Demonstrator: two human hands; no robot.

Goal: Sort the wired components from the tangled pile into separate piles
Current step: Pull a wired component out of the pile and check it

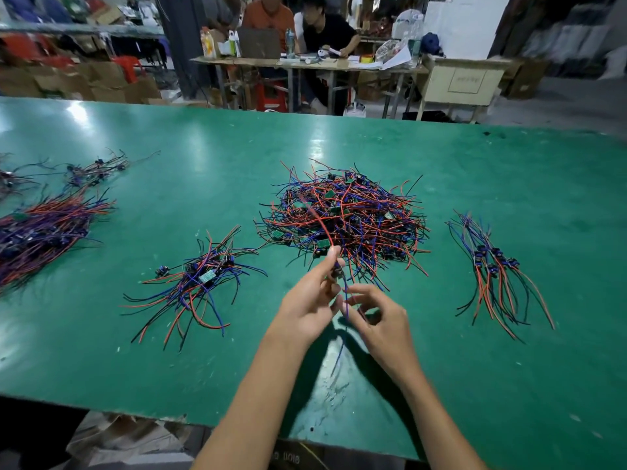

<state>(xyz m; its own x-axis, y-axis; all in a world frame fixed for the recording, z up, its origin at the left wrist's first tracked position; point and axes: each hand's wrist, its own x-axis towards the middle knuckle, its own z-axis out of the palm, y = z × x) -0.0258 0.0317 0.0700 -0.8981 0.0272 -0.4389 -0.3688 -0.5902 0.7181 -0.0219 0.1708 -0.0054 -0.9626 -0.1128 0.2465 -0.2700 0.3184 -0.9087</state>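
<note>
Both hands, left hand (310, 300) and right hand (376, 320), pinched one red-and-blue wired part (336, 271); best to pull it slowly from the big tangled wire pile (342, 215).

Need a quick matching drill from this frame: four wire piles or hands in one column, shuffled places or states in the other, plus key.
Things:
1. tangled pile
2. combed bundle
3. loose pile
4. left hand

Places or states:
A. right of the tangle, wires lying roughly parallel
B. pinching a red wire that leads up into the tangle
C. middle of the green table, largest heap in front
D. left of the hands, wires splayed out

Pairs: 1-C, 2-A, 3-D, 4-B
</note>
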